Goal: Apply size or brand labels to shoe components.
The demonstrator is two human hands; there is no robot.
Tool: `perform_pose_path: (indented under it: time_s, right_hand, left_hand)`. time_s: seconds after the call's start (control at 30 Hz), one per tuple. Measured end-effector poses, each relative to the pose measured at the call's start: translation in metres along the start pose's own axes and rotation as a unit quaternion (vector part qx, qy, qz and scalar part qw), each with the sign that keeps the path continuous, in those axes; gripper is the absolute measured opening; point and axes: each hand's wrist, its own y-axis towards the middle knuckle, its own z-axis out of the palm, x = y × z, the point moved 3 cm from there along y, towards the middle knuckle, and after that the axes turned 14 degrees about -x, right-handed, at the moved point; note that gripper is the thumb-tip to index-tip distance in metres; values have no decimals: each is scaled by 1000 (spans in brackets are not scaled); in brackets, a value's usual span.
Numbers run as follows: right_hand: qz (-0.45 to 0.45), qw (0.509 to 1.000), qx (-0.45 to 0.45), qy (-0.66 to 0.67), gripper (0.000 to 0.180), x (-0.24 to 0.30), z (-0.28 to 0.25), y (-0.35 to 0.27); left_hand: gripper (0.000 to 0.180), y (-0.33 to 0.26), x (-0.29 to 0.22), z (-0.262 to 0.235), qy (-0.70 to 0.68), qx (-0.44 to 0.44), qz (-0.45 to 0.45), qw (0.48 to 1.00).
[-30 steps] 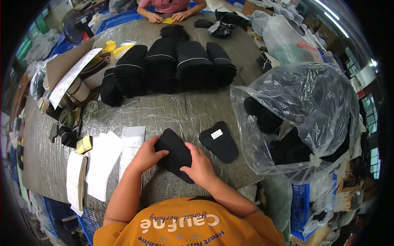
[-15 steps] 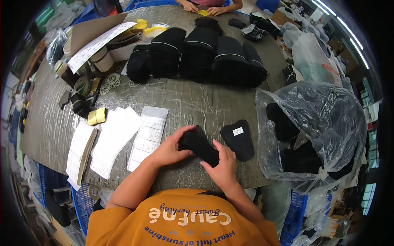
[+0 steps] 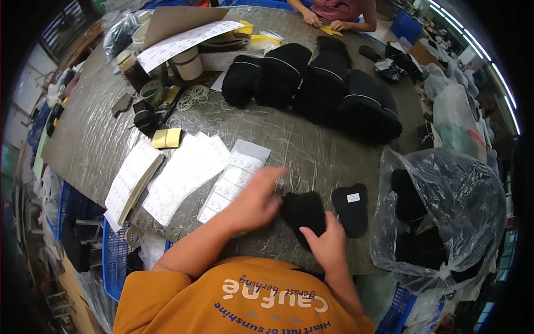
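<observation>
My right hand [image 3: 329,243] grips a stack of black insole-shaped pads [image 3: 303,214] by its right edge, thumb on top. Just left of the stack, my left hand [image 3: 257,199] is off it, fingers stretched and apart, a little blurred. It hovers at the right edge of a sheet of white labels [image 3: 231,177]. A single black pad [image 3: 349,220] with a small white label on it lies flat to the right of the stack.
Tied bundles of black pads [image 3: 283,75] stand across the table's far side. Loose white sheets [image 3: 186,172], a yellow pad [image 3: 166,138] and rubber bands [image 3: 193,98] lie left. A clear plastic bag [image 3: 445,222] with black pieces sits right. Across the table, another person's hands hold something yellow [image 3: 331,30].
My left hand has let go of the black stack and moved left of it, its fingers stretching out. My right hand keeps the stack, which has turned. The whole view has shifted and tilted.
</observation>
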Motion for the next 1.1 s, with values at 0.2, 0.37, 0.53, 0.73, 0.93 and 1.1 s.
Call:
perform_pose_path:
  time_s: [0.2, 0.37, 0.53, 0.73, 0.93, 1.1]
  right_hand:
    - [82, 993, 68, -45, 73, -20, 14, 4]
    - [32, 996, 26, -76, 82, -5, 8, 2]
    - [-96, 981, -35, -167, 75, 25, -13, 7]
    - [-253, 967, 35, 13, 52, 68, 32, 42]
    - [-311, 949, -26, 40, 45, 98, 48, 56]
    - [-51, 959, 141, 241, 34, 71, 55, 44]
  left_hand:
    - [79, 15, 65, -56, 374, -22, -206, 904]
    - [83, 13, 73, -53, 329, -34, -215, 919]
    - [78, 17, 79, -53, 288, -16, -216, 933]
    - [46, 26, 51, -58, 210, -1, -219, 953]
    - [27, 10, 20, -72, -130, 45, -289, 947]
    - [19, 8, 3, -75, -115, -14, -39, 992]
